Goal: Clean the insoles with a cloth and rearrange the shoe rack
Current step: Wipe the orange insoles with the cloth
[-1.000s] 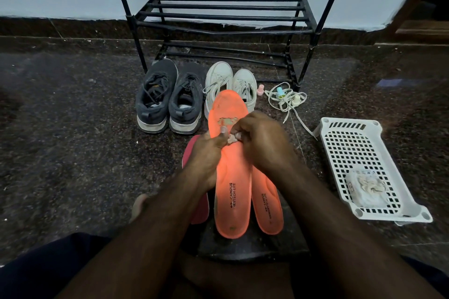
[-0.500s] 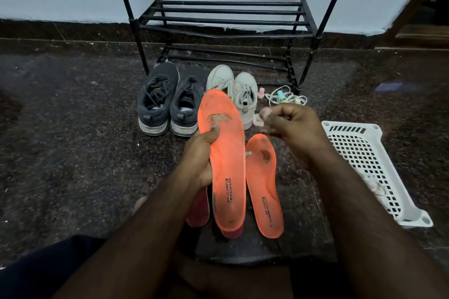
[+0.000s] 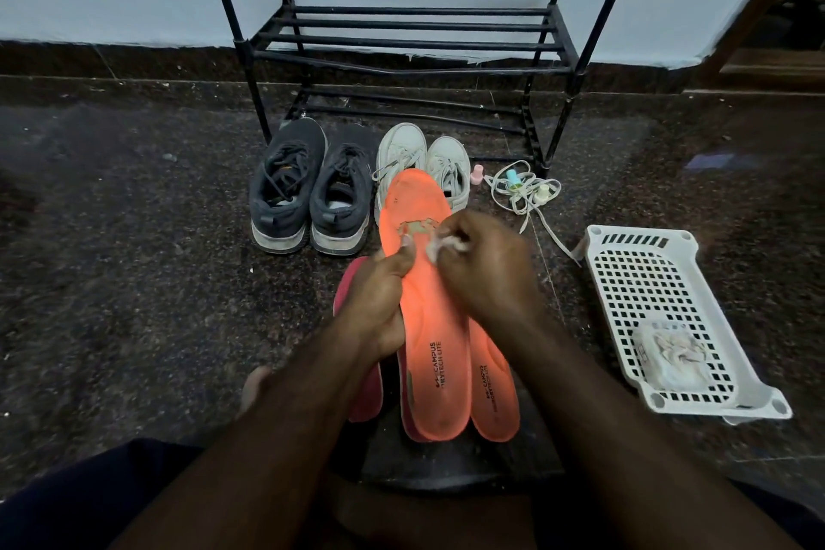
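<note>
Orange insole (image 3: 431, 317) gripped by left hand (image 3: 379, 304) — right hand (image 3: 482, 263) pinches cloth (image 3: 442, 245)

An orange insole (image 3: 431, 326), worn near the toe, is held tilted up from the floor; a small white cloth (image 3: 439, 244) touches it. A second insole (image 3: 493, 389) lies beside it. The black rack (image 3: 410, 40) stands behind.

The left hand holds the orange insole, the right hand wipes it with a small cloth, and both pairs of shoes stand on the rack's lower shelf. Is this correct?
Not entirely. In the head view both pairs, the dark sneakers and white sneakers, stand on the floor before the rack. The left hand does hold the orange insole; the right hand wipes with a small cloth.
</note>
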Available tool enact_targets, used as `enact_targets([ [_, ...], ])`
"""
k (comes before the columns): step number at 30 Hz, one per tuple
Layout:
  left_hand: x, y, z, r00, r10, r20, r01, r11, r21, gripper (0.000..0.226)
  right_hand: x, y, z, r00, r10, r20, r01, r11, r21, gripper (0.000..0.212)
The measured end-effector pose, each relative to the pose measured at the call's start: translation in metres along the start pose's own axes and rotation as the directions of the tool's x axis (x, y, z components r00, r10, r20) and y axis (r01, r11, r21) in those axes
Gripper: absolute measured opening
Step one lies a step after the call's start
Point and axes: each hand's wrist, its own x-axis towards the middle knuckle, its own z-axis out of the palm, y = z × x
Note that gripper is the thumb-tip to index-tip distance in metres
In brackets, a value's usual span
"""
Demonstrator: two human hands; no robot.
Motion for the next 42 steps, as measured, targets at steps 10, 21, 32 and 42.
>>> enact_targets([
  [10,-0.002,-0.005,0.002,0.999,0.018,0.038,-0.019,1.000,0.020,0.024,-0.002,0.001,0.006,0.999,-0.046,-0.015,0.046,0.998,0.035,0.015],
  [21,-0.002,0.009,-0.001,0.997,-0.034,0.071,0.038,0.997,-0.061,0.043,0.025,0.011,-0.039,0.951,0.304,0.059,-0.275,0.746,0.607,0.029],
  [32,-0.004,0.016,0.001,0.970,-0.178,0.163,0.191,0.979,-0.068,0.052,0.010,0.014,-0.021,0.925,0.277,0.261,-0.360,0.858,0.367,0.027],
  [42,-0.009,0.011,-0.002,0.967,-0.202,0.158,0.206,0.978,-0.011,0.061,0.014,0.006,-0.026,0.953,0.299,0.048,-0.296,0.889,0.349,0.018],
])
